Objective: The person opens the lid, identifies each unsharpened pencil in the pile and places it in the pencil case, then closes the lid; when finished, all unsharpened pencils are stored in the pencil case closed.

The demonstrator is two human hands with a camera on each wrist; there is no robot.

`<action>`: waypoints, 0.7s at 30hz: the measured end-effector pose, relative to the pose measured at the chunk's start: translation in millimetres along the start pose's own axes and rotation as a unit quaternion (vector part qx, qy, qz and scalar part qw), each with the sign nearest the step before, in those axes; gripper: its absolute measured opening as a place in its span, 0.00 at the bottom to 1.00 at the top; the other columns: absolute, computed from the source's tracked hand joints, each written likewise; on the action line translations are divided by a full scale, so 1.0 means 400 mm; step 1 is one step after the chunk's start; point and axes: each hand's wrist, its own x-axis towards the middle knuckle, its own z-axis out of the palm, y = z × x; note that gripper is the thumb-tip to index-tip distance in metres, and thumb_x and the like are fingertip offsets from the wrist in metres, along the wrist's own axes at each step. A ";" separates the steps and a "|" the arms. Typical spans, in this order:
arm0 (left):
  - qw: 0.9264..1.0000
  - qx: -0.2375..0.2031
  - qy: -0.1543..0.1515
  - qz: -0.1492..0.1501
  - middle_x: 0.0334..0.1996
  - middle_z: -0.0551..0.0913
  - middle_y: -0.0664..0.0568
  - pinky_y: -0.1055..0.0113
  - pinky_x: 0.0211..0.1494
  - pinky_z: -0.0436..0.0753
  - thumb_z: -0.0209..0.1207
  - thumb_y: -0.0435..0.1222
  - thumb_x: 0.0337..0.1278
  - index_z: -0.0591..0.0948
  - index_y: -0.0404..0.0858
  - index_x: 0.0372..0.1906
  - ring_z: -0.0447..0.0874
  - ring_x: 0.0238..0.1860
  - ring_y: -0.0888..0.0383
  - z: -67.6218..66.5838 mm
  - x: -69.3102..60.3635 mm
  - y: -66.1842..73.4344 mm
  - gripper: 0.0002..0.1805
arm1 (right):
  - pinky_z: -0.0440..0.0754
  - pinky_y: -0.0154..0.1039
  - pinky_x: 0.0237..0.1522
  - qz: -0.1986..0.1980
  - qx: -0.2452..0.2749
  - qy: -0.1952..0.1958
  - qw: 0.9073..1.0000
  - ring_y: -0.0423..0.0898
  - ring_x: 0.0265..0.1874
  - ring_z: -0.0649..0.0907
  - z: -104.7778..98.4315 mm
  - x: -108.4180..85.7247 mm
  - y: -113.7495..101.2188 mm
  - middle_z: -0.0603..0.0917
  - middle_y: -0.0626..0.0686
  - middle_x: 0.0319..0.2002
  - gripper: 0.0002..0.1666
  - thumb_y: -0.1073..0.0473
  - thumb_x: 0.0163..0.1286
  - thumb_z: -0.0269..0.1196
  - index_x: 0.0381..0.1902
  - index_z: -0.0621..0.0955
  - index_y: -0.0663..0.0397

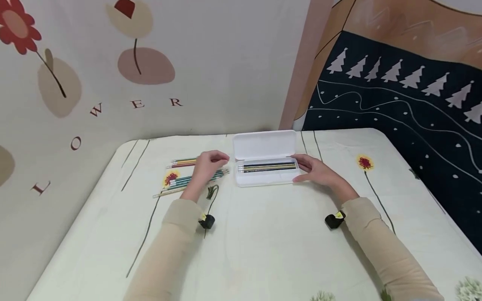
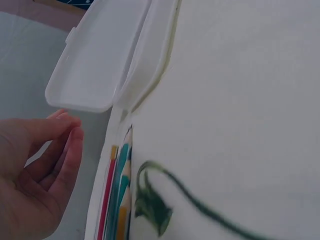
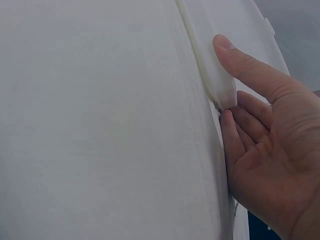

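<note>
A white plastic pencil case (image 1: pixel 266 179) lies with its lid (image 1: pixel 265 144) raised. Several dark and yellowish striped pencils (image 1: pixel 269 167) lie inside, along the hinge side. My right hand (image 1: pixel 318 170) holds the case's right end, its thumb (image 3: pixel 250 70) over the wall and its fingers bent at the end. Left of the case, my left hand (image 1: pixel 206 167) hovers over loose pencils, thumb and fingertips loosely together with nothing visible between them. Green pencils (image 1: pixel 182 180) and a red pencil (image 2: pixel 106 195) are among these; the left hand and forearm partly cover them in the head view.
The white cloth (image 1: pixel 263 234) under everything carries printed flowers and stems, one a red-and-yellow flower (image 1: pixel 365 162). A pale wall hanging (image 1: pixel 226 75) rises behind the table, and a dark tree-patterned cloth (image 1: pixel 376 100) hangs at the right.
</note>
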 end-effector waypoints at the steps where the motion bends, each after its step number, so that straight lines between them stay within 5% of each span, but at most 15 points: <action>1: 1.000 0.003 0.005 -0.004 0.48 0.88 0.46 0.60 0.51 0.82 0.61 0.38 0.67 0.86 0.40 0.47 0.84 0.48 0.51 -0.015 0.003 -0.005 0.09 | 0.59 0.49 0.76 0.001 -0.003 0.000 1.000 0.60 0.78 0.59 -0.001 0.001 0.000 0.58 0.64 0.77 0.51 0.65 0.60 0.72 0.76 0.58 0.61; 10: 0.997 0.034 0.065 -0.038 0.52 0.86 0.41 0.52 0.62 0.78 0.60 0.39 0.68 0.85 0.38 0.52 0.82 0.55 0.46 -0.149 0.004 -0.093 0.13 | 0.59 0.49 0.76 0.005 -0.001 0.000 1.000 0.59 0.78 0.59 -0.002 0.001 0.007 0.58 0.63 0.77 0.51 0.64 0.60 0.73 0.76 0.59 0.59; 21: 0.986 0.009 0.111 -0.121 0.58 0.82 0.42 0.59 0.62 0.76 0.56 0.42 0.72 0.81 0.39 0.59 0.77 0.58 0.50 -0.269 -0.032 -0.190 0.18 | 0.59 0.48 0.76 0.006 0.006 0.001 1.000 0.59 0.78 0.59 -0.001 -0.001 0.000 0.58 0.63 0.78 0.51 0.67 0.60 0.72 0.76 0.59 0.60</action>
